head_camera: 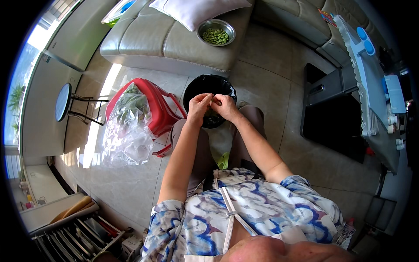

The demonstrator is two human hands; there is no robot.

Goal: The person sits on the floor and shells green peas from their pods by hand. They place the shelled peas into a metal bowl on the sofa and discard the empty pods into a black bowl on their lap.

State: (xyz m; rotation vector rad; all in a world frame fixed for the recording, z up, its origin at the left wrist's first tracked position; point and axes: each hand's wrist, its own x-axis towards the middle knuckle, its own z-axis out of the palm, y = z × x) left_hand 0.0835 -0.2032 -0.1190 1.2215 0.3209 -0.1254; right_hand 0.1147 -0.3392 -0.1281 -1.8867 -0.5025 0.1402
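My left hand and my right hand meet in front of me over a bin lined with a black plastic bag. The fingertips of both hands are pinched close together. Anything between them is too small or hidden to make out. Some greenish scraps show inside the bin below my hands. On the sofa seat beyond stands a metal bowl holding shelled green beans. To the left, a clear plastic bag with green contents lies over a red plastic stool.
A beige leather sofa with a white pillow is ahead. A small round folding stool stands at the left. On the right are a cloth-covered table and its black base. A rack is at lower left.
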